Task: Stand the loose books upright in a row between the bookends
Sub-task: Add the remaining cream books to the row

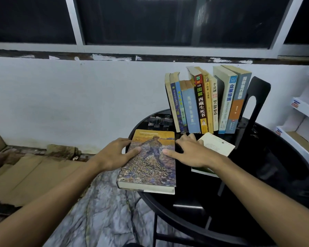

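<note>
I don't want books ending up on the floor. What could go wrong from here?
1. The large painted-cover book overhangs the round black table's edge; with the left hand and right hand only resting on it, it may slide off.
2. The upright row fans out and leans; pushing a thick book in could topple it.
3. The cream book blocks the row's front.

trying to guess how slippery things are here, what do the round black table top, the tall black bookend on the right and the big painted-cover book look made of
Round black table top: looks like glossy glass or lacquer; it mirrors the books and the frame below shows through.
Tall black bookend: thin sheet metal by its look, matt black, with a cut-out slot.
Big painted-cover book: paper pages, hardcover with a slightly shiny printed jacket, held by the left hand and right hand.
</note>
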A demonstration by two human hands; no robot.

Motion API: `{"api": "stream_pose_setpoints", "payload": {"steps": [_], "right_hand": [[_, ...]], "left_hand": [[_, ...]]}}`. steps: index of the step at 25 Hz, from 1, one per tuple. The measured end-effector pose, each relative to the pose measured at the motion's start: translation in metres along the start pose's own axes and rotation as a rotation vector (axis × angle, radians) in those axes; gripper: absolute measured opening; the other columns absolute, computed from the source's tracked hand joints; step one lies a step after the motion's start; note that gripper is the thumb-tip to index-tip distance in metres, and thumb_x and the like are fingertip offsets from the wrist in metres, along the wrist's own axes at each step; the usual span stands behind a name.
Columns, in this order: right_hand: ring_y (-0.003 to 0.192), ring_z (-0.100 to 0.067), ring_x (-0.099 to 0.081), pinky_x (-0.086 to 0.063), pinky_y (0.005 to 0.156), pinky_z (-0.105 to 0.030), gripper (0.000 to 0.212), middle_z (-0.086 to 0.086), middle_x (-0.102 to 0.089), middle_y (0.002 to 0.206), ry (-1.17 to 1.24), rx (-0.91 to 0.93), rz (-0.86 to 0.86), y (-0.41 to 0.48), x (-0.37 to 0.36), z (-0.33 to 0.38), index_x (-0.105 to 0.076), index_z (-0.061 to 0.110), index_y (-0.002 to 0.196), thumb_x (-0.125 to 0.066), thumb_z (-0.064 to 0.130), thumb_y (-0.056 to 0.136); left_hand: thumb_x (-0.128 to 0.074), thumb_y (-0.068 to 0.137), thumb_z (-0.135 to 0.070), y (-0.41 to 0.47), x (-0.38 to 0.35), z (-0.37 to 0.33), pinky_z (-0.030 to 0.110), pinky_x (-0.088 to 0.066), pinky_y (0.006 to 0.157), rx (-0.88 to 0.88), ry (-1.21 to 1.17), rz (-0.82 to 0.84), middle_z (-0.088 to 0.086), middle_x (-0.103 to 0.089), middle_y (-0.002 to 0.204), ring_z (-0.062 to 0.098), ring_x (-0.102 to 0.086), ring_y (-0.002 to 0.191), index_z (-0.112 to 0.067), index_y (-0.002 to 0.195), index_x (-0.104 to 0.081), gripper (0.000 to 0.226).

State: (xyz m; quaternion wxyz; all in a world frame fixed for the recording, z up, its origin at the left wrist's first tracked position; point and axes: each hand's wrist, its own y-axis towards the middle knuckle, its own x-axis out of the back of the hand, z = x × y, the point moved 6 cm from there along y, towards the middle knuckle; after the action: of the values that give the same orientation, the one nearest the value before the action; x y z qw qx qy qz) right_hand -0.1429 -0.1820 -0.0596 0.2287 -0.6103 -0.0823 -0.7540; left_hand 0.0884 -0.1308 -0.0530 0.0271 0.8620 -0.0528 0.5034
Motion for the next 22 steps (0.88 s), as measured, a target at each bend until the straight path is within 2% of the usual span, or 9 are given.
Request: {"api": "stream_pose_setpoints", "payload": {"steps": [3, 6, 8, 10, 12, 15, 18, 20, 22], "right_hand": [[0.119, -0.018, -0.030, -0.030, 0.096, -0.046, 0.073, 0.002, -0.040, 0.112, 0.035, -0.001, -0.012, 0.003, -0.001, 0.001, -0.055, 0.025, 0.115, -0.032, 0.085, 0.081], [0.113, -0.019, -0.035, -0.034, 0.096, -0.043, 0.074, 0.002, -0.042, 0.109, 0.095, 0.009, -0.039, 0.005, -0.003, 0.001, -0.059, 0.020, 0.112, -0.038, 0.083, 0.080], [0.108, -0.018, -0.042, -0.039, 0.096, -0.041, 0.070, 0.003, -0.041, 0.106, 0.185, 0.009, -0.055, 0.005, -0.005, 0.001, -0.058, 0.016, 0.109, -0.045, 0.079, 0.081], [0.101, -0.015, -0.051, -0.043, 0.091, -0.035, 0.062, 0.006, -0.039, 0.104, 0.306, 0.020, -0.072, 0.005, -0.007, 0.000, -0.057, 0.020, 0.107, -0.050, 0.077, 0.082], [0.095, -0.012, -0.053, -0.043, 0.083, -0.027, 0.053, 0.008, -0.038, 0.103, 0.381, 0.047, -0.090, 0.005, -0.007, 0.003, -0.057, 0.024, 0.115, -0.055, 0.069, 0.086], [0.088, -0.006, -0.051, -0.041, 0.080, -0.024, 0.058, 0.011, -0.037, 0.102, 0.415, 0.098, -0.124, 0.005, -0.002, 0.009, -0.055, 0.022, 0.128, -0.056, 0.065, 0.088], [0.087, -0.001, -0.048, -0.041, 0.084, -0.025, 0.056, 0.016, -0.036, 0.102, 0.409, 0.148, -0.158, 0.003, 0.009, 0.013, -0.052, 0.027, 0.129, -0.060, 0.062, 0.087], [0.091, -0.003, -0.051, -0.047, 0.090, -0.030, 0.063, 0.013, -0.038, 0.108, 0.436, 0.184, -0.206, 0.001, 0.024, 0.017, -0.050, 0.028, 0.132, -0.064, 0.064, 0.082], [0.101, -0.008, -0.051, -0.049, 0.098, -0.035, 0.076, 0.009, -0.038, 0.113, 0.453, 0.221, -0.272, -0.001, 0.041, 0.020, -0.047, 0.023, 0.140, -0.066, 0.063, 0.078]], "left_hand": [[-0.045, 0.096, -0.059, 0.003, -0.003, 0.002, 0.025, -0.032, 0.101, 0.021, -0.030, 0.021, 0.007, -0.054, 0.143, 0.018, -0.047, 0.132, -0.009, 0.128, -0.064, 0.062], [-0.042, 0.081, -0.080, 0.008, -0.001, 0.011, 0.014, -0.039, 0.083, 0.056, -0.041, -0.010, 0.003, -0.061, 0.112, 0.010, -0.052, 0.104, -0.016, 0.095, -0.065, 0.069], [-0.047, 0.079, -0.080, 0.009, -0.001, 0.014, 0.023, -0.044, 0.087, 0.073, -0.079, -0.030, -0.001, -0.063, 0.104, 0.007, -0.054, 0.097, -0.013, 0.085, -0.063, 0.069], [-0.056, 0.084, -0.071, 0.008, -0.001, 0.011, 0.032, -0.044, 0.096, 0.059, -0.165, -0.032, -0.005, -0.069, 0.105, 0.006, -0.060, 0.101, -0.008, 0.094, -0.074, 0.067], [-0.060, 0.088, -0.060, 0.003, -0.003, 0.010, 0.028, -0.040, 0.094, 0.094, -0.248, -0.025, -0.016, -0.066, 0.105, 0.006, -0.061, 0.103, -0.015, 0.102, -0.075, 0.050], [-0.063, 0.090, -0.053, -0.001, -0.002, 0.013, 0.023, -0.045, 0.090, 0.073, -0.434, 0.005, -0.018, -0.076, 0.101, 0.002, -0.070, 0.098, -0.025, 0.103, -0.078, 0.034], [-0.068, 0.092, -0.036, -0.003, 0.009, 0.010, 0.010, -0.048, 0.080, 0.033, -0.533, -0.043, -0.041, -0.067, 0.092, -0.010, -0.069, 0.092, -0.035, 0.102, -0.073, 0.011], [-0.069, 0.092, -0.024, -0.006, 0.020, 0.003, 0.005, -0.050, 0.070, -0.027, -0.580, -0.070, -0.044, -0.065, 0.084, -0.013, -0.068, 0.088, -0.042, 0.099, -0.064, 0.020], [-0.073, 0.088, -0.022, -0.009, 0.034, -0.002, 0.013, -0.055, 0.073, -0.062, -0.614, -0.160, -0.031, -0.072, 0.097, -0.003, -0.071, 0.095, -0.042, 0.106, -0.064, 0.027]]}}
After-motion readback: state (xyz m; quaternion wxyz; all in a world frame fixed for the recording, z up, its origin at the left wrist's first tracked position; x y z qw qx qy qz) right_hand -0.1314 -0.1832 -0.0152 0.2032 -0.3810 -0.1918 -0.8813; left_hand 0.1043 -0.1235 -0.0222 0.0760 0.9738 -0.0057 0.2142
